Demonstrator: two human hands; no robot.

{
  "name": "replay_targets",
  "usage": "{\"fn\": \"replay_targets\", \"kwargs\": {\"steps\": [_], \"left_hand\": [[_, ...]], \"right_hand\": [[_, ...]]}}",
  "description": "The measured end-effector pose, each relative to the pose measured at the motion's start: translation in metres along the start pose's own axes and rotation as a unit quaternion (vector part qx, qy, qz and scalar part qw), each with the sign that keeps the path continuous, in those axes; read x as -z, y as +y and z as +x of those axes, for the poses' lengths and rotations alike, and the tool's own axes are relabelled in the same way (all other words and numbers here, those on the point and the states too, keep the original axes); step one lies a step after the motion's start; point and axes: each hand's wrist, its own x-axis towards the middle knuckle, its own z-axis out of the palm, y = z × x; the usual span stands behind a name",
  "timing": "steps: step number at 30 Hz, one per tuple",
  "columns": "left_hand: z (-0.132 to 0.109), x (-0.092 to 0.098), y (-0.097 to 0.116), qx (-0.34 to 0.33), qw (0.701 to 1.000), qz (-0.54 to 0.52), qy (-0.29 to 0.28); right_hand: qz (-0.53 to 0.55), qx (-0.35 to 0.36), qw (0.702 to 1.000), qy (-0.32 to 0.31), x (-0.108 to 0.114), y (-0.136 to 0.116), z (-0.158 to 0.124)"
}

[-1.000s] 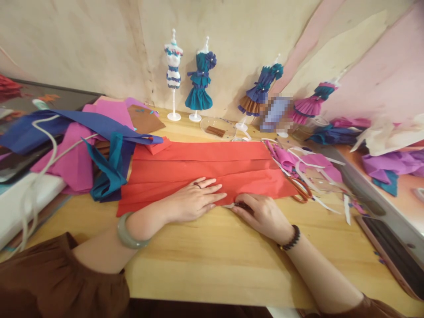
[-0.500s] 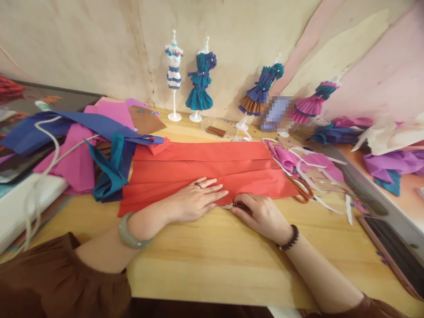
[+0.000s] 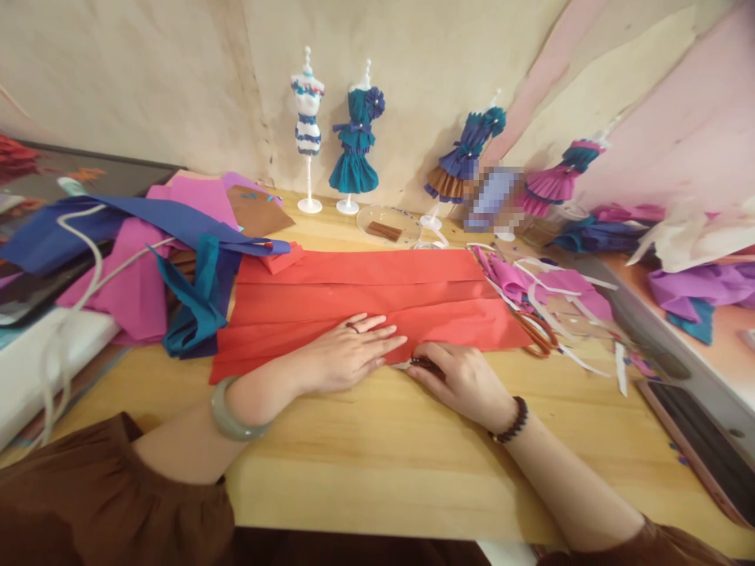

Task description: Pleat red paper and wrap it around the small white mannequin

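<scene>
A wide sheet of red crepe paper [image 3: 377, 295] with lengthwise folds lies across the wooden table [image 3: 377, 464]. My left hand [image 3: 345, 354] rests flat on its near edge, fingers stretched out and pressing the paper down. My right hand [image 3: 463, 377] sits just to the right at the same edge, fingers curled round a small dark object that I cannot make out, touching the paper's fold.
Pink, blue and teal paper [image 3: 147, 259] is piled at the left. Small mannequins in paper dresses [image 3: 354, 141] stand along the wall. Orange-handled scissors [image 3: 534, 334] and paper scraps lie to the right, a phone [image 3: 701, 448] at the right edge, a clear dish [image 3: 386, 228] behind.
Almost nothing differs: my right hand has slid very slightly left along the paper's near edge, and the view shifted a little.
</scene>
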Motion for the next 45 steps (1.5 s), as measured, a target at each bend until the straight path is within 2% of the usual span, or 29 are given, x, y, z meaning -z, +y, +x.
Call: {"fn": "replay_targets", "kwargs": {"steps": [17, 23, 27, 34, 45], "left_hand": [[0.000, -0.005, -0.003, -0.016, 0.999, 0.001, 0.034], [-0.004, 0.007, -0.002, -0.024, 0.993, -0.061, 0.100], [-0.009, 0.015, -0.009, -0.038, 0.985, -0.051, 0.160], [-0.010, 0.012, -0.024, -0.061, 0.987, 0.017, 0.145], [0.002, -0.001, 0.004, -0.022, 0.991, 0.058, 0.118]], "right_hand": [[0.003, -0.009, 1.000, 0.000, -0.001, -0.003, 0.000], [0.005, -0.023, 1.000, -0.003, 0.001, -0.003, 0.000], [-0.003, -0.025, 1.000, -0.008, 0.001, -0.002, -0.001], [-0.002, -0.026, 0.999, -0.020, 0.006, 0.000, -0.003], [0.046, -0.043, 0.998, -0.032, 0.018, 0.019, -0.014]]}}
